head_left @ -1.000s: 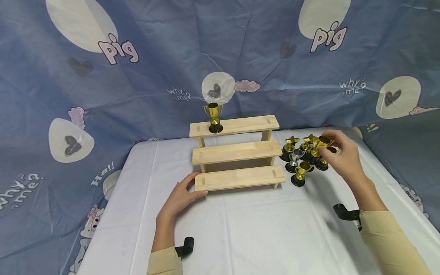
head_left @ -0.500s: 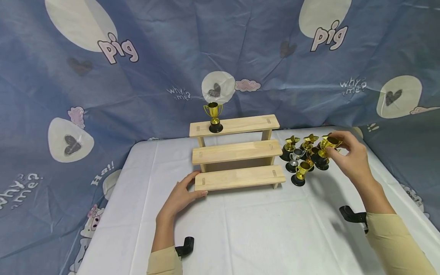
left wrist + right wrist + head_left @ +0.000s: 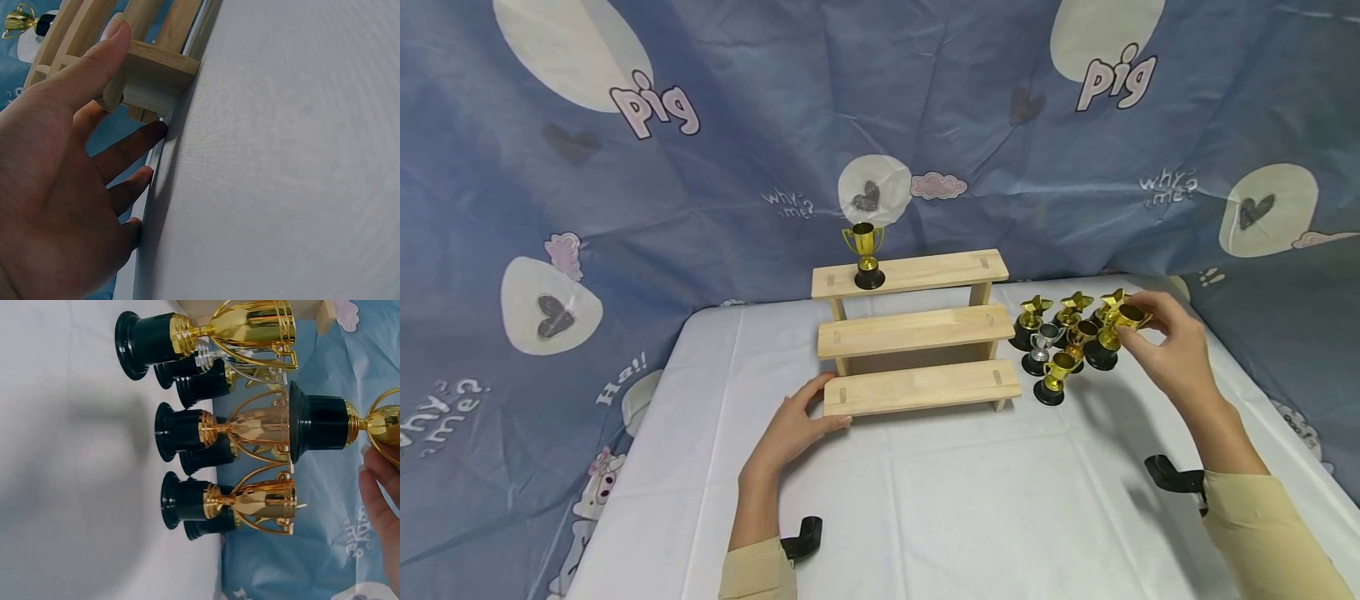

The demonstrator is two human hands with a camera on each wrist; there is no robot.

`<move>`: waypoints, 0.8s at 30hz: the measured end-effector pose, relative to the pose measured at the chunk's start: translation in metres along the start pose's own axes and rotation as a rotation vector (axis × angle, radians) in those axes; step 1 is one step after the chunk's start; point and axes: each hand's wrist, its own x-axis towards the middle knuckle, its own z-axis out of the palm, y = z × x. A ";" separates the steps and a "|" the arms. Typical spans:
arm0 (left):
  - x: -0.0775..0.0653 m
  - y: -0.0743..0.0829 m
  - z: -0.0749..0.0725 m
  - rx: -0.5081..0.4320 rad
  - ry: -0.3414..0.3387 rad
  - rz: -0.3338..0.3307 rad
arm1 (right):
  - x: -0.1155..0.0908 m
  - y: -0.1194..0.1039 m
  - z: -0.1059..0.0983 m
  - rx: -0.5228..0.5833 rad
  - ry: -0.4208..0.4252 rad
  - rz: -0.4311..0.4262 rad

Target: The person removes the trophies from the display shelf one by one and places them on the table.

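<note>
My left hand (image 3: 792,427) grips the left end of the lowest board on a three-step wooden display stand (image 3: 925,389). In the left wrist view the thumb (image 3: 112,53) lies along the board's end while the other fingers spread behind it. A gold trophy cup with a black base (image 3: 322,423) is held by its cup in the fingertips of my right hand (image 3: 1176,350). It hangs higher than the trophies standing around it: a gold cup (image 3: 250,325), a bronze-coloured cup (image 3: 256,428) and another bronze-coloured cup (image 3: 265,503).
One gold trophy (image 3: 867,250) stands at the left of the top board. Right of the stand, gold star trophies (image 3: 1036,310) and a silver cup (image 3: 1042,343) crowd together on the white tablecloth (image 3: 970,508). A blue printed curtain (image 3: 737,167) hangs close behind.
My right hand has carried the gold trophy cup a little to the right above the group, uncovering a bronze-coloured cup. The left hand keeps its hold on the stand.
</note>
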 end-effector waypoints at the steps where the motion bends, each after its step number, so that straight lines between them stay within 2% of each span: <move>1: 0.000 0.000 0.000 -0.001 -0.001 0.003 | -0.001 0.001 0.000 -0.005 -0.002 0.001; 17: -0.001 0.000 0.000 0.000 -0.004 0.002 | -0.026 0.025 0.014 -0.077 -0.136 0.090; 24: 0.000 0.000 0.001 0.011 0.009 -0.006 | -0.034 0.037 0.023 -0.075 -0.194 0.121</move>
